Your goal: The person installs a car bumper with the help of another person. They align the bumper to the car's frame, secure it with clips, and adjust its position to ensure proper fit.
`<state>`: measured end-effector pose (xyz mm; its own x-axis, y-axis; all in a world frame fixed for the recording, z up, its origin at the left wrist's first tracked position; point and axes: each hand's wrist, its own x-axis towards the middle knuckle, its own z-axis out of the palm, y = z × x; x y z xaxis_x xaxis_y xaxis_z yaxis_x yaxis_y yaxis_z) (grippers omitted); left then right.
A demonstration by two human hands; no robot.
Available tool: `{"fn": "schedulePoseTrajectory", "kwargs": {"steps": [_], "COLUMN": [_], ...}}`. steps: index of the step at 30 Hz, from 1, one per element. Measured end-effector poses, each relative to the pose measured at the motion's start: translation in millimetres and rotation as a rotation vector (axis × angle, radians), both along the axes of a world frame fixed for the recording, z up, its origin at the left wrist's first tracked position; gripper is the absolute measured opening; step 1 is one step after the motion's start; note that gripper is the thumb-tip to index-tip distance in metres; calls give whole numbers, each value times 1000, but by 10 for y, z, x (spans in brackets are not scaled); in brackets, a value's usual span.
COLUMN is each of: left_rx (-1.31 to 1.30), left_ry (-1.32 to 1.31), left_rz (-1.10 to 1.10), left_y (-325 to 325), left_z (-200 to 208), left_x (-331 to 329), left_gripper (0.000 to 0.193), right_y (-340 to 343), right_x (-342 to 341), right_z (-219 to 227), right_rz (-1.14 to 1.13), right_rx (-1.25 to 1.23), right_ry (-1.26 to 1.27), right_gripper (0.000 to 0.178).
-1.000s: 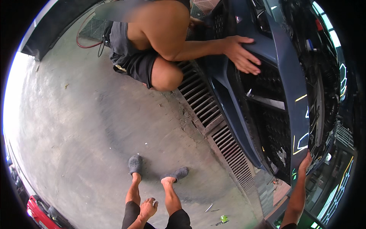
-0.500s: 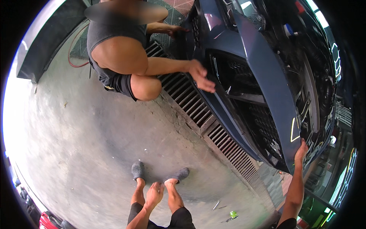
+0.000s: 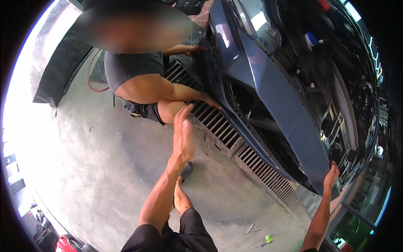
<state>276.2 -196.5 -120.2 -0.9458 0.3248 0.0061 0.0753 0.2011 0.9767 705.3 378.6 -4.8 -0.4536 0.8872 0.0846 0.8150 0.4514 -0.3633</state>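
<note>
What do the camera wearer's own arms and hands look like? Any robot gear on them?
No gear shows. The left hand and right hand are ungloved human hands; the left forearm and right forearm look bare, without cables or watch. Whether the dark cloth below is sleeve or shorts is unclear.

The bumper [image 3: 279, 107] is showing smooth, glossy paint, and its grille [image 3: 275, 142] is looking like dark plastic. The floor [image 3: 105, 168] is looking like concrete, mostly smooth and matt, but turning rough and chipped along its edge by the grate [image 3: 261, 169], whose bars are looking like dull metal. A slim tool [image 3: 249, 229] is gleaming like bare metal. The shoe [image 3: 187, 169] is resembling matt, rubbery plastic; the shorts [image 3: 192, 224] are appearing as matt cloth.
</note>
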Motion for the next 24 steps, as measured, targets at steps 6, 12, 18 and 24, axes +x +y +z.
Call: {"fn": "schedulePoseTrajectory", "kwargs": {"steps": [6,12,18,24], "left_rx": [166,153,120,515], "left_ry": [167,359,245,385], "left_rz": [-25,25,-175,-18], "left_y": [623,518,2030,2330], "left_z": [-322,-353,-563,-618], "left_x": [-1046,-1687,-2019,-2054], "left_gripper": [68,71,80,62], "right_y": [208,291,389,534], "right_x": [145,621,829,866], "right_z": [-61,-125,-259,-71], "right_rz": [-66,-185,-197,-229], "right_rx": [-16,-23,79,24], "right_ry": [55,18,44,23], "right_gripper": [63,65,53,59]}}
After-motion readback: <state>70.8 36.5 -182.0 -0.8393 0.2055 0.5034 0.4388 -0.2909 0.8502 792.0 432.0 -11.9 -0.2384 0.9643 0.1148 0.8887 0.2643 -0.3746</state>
